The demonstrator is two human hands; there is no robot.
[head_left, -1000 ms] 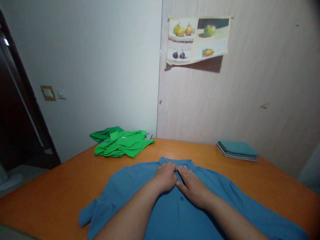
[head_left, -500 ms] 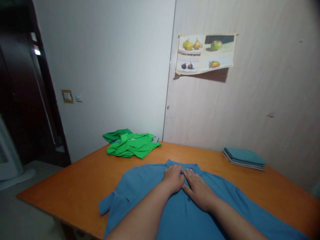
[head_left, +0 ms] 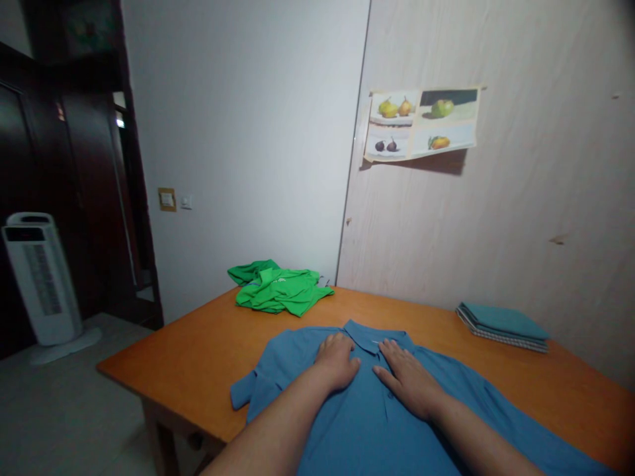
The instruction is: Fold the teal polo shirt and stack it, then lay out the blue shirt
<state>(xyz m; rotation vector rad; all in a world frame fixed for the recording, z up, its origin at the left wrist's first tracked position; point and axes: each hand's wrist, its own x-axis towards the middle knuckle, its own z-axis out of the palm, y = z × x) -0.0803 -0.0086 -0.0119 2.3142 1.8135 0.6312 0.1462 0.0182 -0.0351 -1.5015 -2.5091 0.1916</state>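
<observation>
A blue polo shirt [head_left: 297,350] lies spread flat, front up, on an orange wooden table [head_left: 198,344]. My left hand [head_left: 338,360] rests palm down on the shirt just left of the collar, fingers flat. My right hand [head_left: 404,377] lies palm down just right of the collar and button placket, fingers stretched out. A small gap separates the two hands. Neither hand holds anything.
A crumpled green shirt [head_left: 278,291] sits at the table's far left corner. Folded teal and checked cloths [head_left: 501,324] are stacked at the far right by the wall. A white tower fan [head_left: 42,277] stands on the floor at left. A fruit poster [head_left: 421,122] hangs on the wall.
My hands have slid apart from touching at the collar to either side of it. The camera view has swung left and up, bringing the fan and table edge into view.
</observation>
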